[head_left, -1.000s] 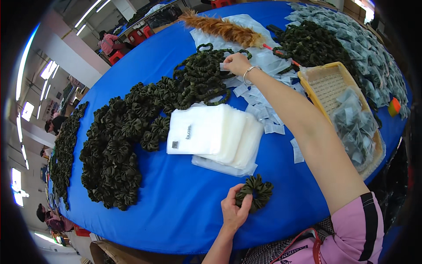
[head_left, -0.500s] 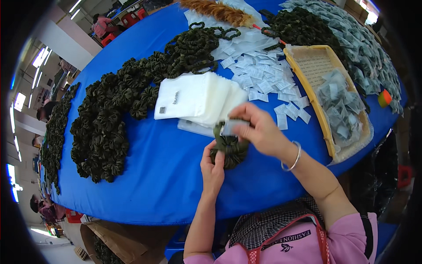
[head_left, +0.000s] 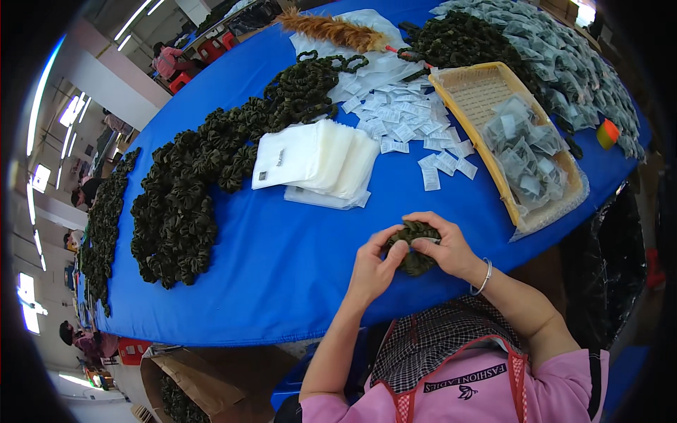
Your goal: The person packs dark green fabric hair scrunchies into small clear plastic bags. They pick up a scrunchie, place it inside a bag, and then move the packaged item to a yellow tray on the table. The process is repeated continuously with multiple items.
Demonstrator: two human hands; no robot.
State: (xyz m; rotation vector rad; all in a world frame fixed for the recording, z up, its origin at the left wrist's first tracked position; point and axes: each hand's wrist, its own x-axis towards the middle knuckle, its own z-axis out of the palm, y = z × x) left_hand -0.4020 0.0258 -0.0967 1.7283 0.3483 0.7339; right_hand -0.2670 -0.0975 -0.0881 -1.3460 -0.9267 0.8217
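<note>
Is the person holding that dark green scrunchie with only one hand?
No, the left hand and the right hand both grip the dark green scrunchie, one on each side.

Beyond the blue table (head_left: 261, 282): pale pillar (head_left: 123, 77), red stools (head_left: 180, 82), bright windows (head_left: 42, 178), strip lights (head_left: 131, 22).

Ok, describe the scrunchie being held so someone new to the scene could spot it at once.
Start at the big blue table and go toward its near edge, in front of the pink top. There, the left hand and right hand hold one dark green scrunchie between them. Unlike the heaped scrunchies further left, it sits in both hands.
</note>
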